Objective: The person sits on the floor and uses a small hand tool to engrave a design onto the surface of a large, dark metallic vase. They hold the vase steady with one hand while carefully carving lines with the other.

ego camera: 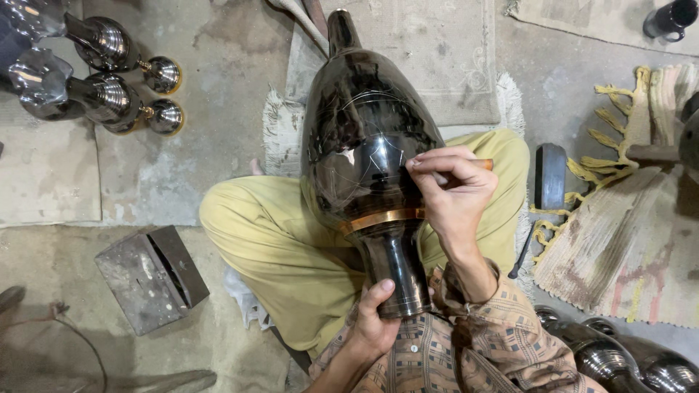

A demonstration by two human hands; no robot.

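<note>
My left hand [375,320] grips the foot of the big black vase [368,153] lying across my lap; my right hand [455,193] pinches a wooden-handled tool [482,165] against its shiny belly

I see my left hand [375,324] curled closed at lower centre; my right hand [453,191] pinched shut, wrist bent, centre-right.

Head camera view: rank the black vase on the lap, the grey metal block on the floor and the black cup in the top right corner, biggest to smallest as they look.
1. Black vase, though it lies nearest the camera.
2. Grey metal block.
3. Black cup, partly cut off by the frame edge.
</note>
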